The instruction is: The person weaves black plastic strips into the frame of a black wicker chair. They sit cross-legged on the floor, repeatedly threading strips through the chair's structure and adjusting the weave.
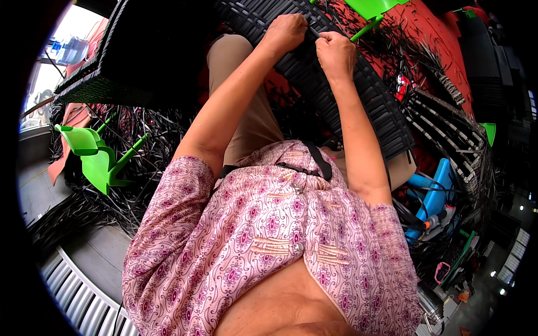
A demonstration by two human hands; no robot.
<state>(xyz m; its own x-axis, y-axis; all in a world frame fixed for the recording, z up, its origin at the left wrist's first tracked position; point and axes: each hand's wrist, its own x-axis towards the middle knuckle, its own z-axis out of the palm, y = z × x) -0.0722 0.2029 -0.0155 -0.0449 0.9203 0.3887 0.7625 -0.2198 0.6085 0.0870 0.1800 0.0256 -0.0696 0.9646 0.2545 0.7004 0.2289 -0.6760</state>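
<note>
A black woven wicker panel slants across my lap, from the top middle down to the right. Both hands are over its upper part, close together. My left hand is closed, fingers curled in a pinch at the weave. Just to its right, my right hand is closed too, thumb and forefinger pressed together. A short stretch of a narrow black plastic strip shows between the two hands. The strip's ends are hidden by my fingers and the dark weave.
Loose black strips lie heaped at the left, beside a green plastic chair. A large black wicker piece stands at upper left. To the right are a blue plastic stool and a bundle of striped strips. The floor beyond is red.
</note>
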